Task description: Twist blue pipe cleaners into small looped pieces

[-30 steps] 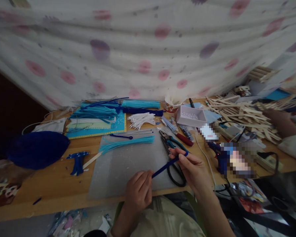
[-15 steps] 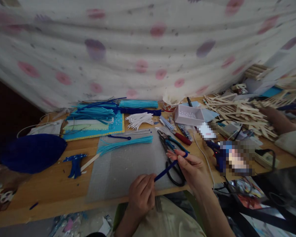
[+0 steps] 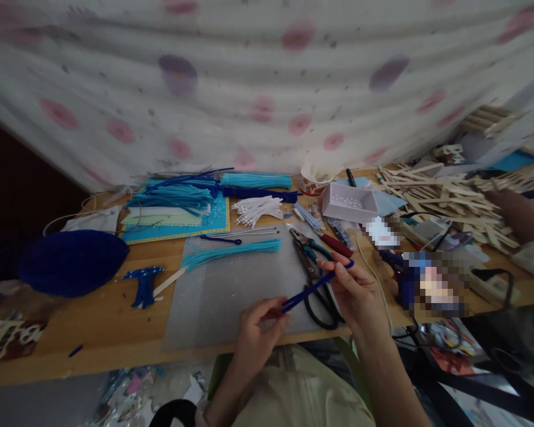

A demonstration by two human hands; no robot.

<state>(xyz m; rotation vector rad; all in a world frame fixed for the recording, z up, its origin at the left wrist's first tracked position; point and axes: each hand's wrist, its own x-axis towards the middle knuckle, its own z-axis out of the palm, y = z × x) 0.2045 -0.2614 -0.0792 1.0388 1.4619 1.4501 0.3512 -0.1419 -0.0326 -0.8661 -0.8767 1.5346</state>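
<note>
- Here's the right hand, thumb and fingers clamped on a dark-blue pipe cleaner near its bent end.
- The pipe cleaner hangs doubled between both hands, above the clear mat and the black-handled scissors, at the near edge of the counter.
- Over to the left hand: fingertips right at the strand's other end, thumb and finger looking slightly parted; can't tell whether that grip pinches.
- Step in hand, by the look of it: folding the strand and evening its two legs.
- The next move seems to call for a steady right grip while the left lines up the tips.
</note>
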